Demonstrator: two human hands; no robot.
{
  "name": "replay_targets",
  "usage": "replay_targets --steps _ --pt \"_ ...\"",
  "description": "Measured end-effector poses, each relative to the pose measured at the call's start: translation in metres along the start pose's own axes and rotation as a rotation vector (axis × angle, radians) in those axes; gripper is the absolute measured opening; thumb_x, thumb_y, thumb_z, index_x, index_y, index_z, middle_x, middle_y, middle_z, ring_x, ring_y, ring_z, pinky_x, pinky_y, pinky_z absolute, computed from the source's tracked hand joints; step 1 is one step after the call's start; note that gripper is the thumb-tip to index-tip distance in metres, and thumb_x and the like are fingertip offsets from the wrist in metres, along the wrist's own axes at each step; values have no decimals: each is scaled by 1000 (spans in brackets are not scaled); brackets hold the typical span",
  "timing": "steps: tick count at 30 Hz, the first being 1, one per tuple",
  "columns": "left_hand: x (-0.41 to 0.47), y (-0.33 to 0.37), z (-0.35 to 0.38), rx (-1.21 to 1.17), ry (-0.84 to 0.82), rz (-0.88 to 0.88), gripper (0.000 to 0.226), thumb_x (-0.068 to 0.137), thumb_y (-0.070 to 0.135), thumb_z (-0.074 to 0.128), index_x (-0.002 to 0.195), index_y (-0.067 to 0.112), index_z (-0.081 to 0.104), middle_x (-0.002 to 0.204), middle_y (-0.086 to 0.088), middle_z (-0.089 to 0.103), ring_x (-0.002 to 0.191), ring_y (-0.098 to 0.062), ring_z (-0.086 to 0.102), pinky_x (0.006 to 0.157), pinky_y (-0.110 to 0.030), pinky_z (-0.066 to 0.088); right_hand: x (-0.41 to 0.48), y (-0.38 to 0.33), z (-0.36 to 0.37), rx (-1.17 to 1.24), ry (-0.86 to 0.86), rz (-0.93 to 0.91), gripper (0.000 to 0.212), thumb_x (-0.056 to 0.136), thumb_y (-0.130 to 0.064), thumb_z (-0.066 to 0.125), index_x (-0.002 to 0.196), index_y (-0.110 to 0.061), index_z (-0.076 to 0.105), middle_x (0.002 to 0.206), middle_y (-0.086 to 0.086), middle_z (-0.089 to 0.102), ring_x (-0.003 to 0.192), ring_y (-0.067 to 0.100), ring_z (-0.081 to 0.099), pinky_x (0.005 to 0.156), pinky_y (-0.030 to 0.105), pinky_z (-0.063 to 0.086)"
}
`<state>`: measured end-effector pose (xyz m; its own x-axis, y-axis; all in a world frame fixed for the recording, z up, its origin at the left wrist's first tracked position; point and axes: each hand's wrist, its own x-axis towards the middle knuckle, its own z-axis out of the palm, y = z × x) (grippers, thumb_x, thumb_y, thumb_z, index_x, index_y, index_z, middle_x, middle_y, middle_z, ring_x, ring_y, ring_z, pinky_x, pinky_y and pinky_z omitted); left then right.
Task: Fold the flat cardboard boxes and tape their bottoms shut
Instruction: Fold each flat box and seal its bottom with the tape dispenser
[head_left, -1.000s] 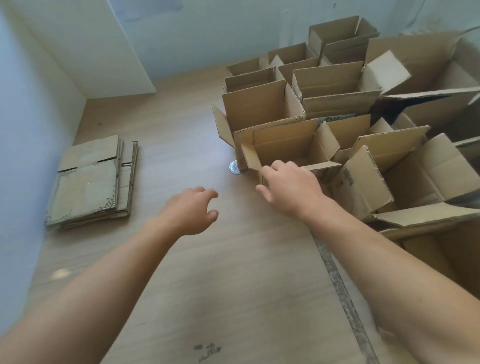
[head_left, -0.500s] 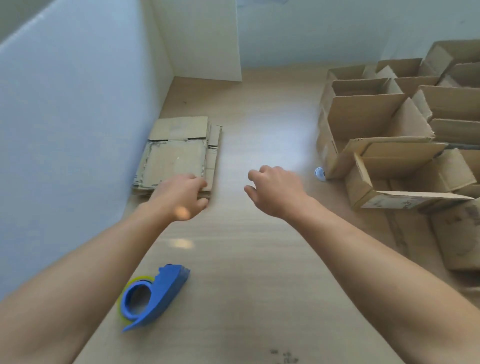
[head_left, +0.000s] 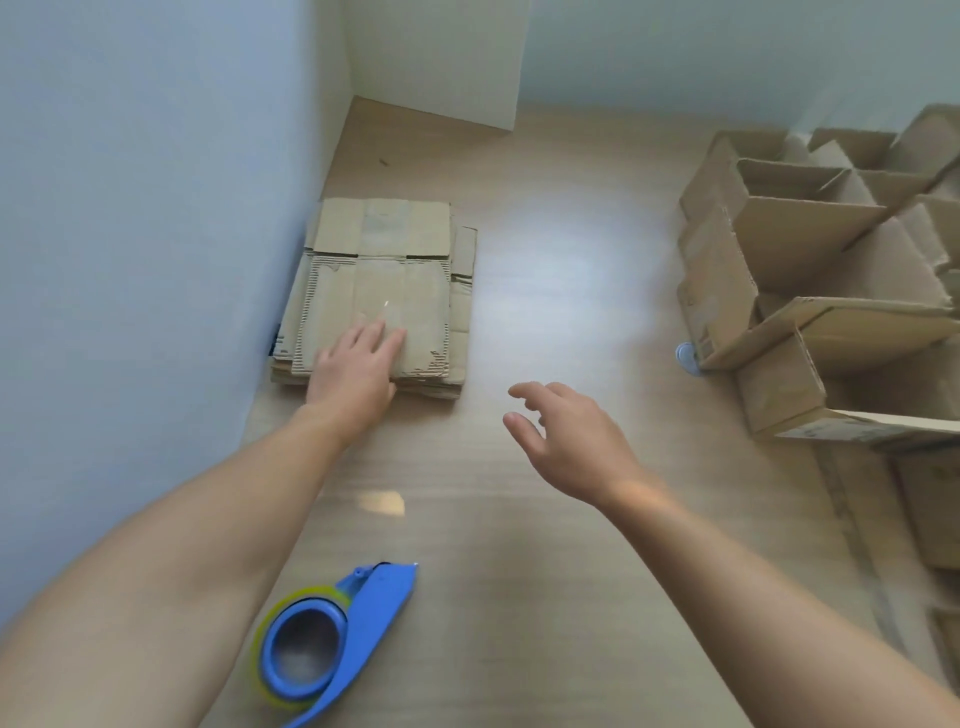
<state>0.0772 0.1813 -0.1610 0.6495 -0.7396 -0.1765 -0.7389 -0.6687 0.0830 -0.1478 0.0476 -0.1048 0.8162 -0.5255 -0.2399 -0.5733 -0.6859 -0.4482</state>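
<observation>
Now, in the head view, my left hand (head_left: 358, 364) rests on the near part of the stack of flat cardboard boxes (head_left: 384, 270), which lies on the wooden floor (head_left: 519, 571) against the wall (head_left: 156, 208). To take only one box, I think I should slide the top sheet a little toward me with flat fingers and then hook my thumb under its near edge, so that the sheets below do not come with it. My left arm is stretched forward, palm down, fingers straight, and it grips nothing. My right hand (head_left: 566, 441) hovers over the floor, well apart from the stack, with its fingers loosely spread and nothing in it. The blue tape dispenser (head_left: 332, 639) lies beside my left forearm, and the folded boxes (head_left: 779, 260) stand on the right.
</observation>
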Motion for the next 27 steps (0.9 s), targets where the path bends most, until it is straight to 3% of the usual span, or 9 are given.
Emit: replay_targets --steps 5,10,13,17,19,23,27 --pt "-7 5 -1 49 106 56 47 90 8 55 135 19 45 139 -4 46 123 -31 43 87 -43 42 -12 12 8 135 -25 29 38 99 -46 48 135 -34 52 125 -7 58 110 12 58 97 39 46" --pt "-45 23 -35 -99 348 176 24 84 8 60 108 14 60 110 -9 60 91 -36 57 70 -44 48 -24 15 1 366 18 54 35 99 -37 55 132 -26 58 122 -3 61 100 10 59 89 26 43" --pt "-83 43 -64 -262 549 206 26 83 9 56 108 14 63 105 -5 63 86 -33 60 69 -41 51 -34 24 -5 528 66 98 39 99 -37 56 136 -26 56 126 -2 60 104 10 59 88 27 45" --pt "-137 69 -100 -491 706 158 31 89 11 48 114 8 66 107 2 63 96 -17 57 80 -17 42 -50 41 -21 842 106 175 51 98 -40 57 146 -32 42 143 -3 47 124 13 50 101 40 48" --pt "-161 78 -111 -614 707 118 28 91 12 48 113 10 66 102 11 60 94 -14 56 81 -10 37 -62 54 -29 996 145 177 61 96 -43 60 150 -38 33 154 -6 35 139 12 37 110 48 41" --pt "-210 105 -107 -954 538 11 20 91 22 52 98 36 65 83 22 64 78 -5 58 73 -15 46 -102 85 -36 1207 211 179 88 80 -49 67 152 -50 15 162 -13 18 148 9 18 116 53 30" --pt "-242 135 -74 -1147 388 -55 24 89 25 53 104 39 66 89 16 70 82 -6 64 78 -24 53 -145 120 -35 1307 173 186 88 81 -43 71 148 -54 15 148 -20 40 134 4 42 110 55 35"
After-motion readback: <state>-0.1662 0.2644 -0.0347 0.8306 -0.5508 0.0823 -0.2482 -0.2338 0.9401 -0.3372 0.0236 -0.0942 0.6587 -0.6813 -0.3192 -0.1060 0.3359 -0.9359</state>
